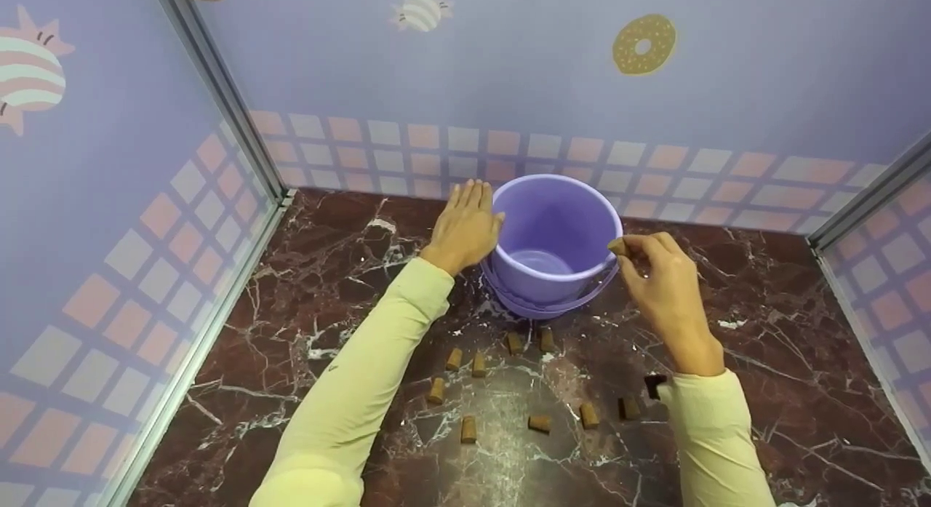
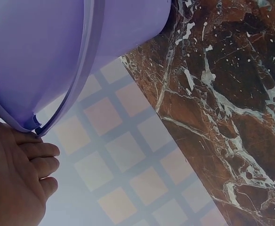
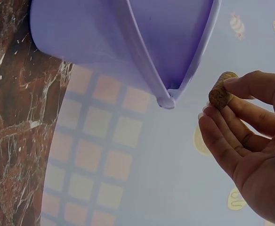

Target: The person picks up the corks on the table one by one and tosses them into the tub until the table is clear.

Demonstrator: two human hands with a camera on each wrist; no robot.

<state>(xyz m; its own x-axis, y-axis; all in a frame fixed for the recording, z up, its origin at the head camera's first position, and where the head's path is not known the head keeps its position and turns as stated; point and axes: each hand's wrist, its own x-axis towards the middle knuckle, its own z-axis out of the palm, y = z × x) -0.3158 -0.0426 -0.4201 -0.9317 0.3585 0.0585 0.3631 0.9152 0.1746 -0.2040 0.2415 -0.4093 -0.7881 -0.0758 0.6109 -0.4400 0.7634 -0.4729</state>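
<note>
A purple bucket (image 1: pixel 553 289) stands upright near the back wall, its handle (image 1: pixel 567 303) lowered around the front. Against the bucket's left rim rests my left hand (image 1: pixel 465 230), fingers fairly straight; the left wrist view shows the fingers (image 2: pixel 45 165) beside the handle's pivot. My right hand (image 1: pixel 665 281) pinches a brown cork stopper (image 3: pixel 222 89) between thumb and fingertips, right by the bucket's right rim. Several more cork stoppers (image 1: pixel 478 365) lie scattered on the marble surface in front of the bucket. The visible part of the bucket's floor (image 1: pixel 542 261) is bare.
A dark red marble surface (image 1: pixel 291 420) with white veins lies under everything. Pale purple panels with printed squares and sweets close in the back (image 1: pixel 509 70), left (image 1: pixel 94 223) and right. A small dark object (image 1: pixel 654 385) shows beside the right sleeve cuff.
</note>
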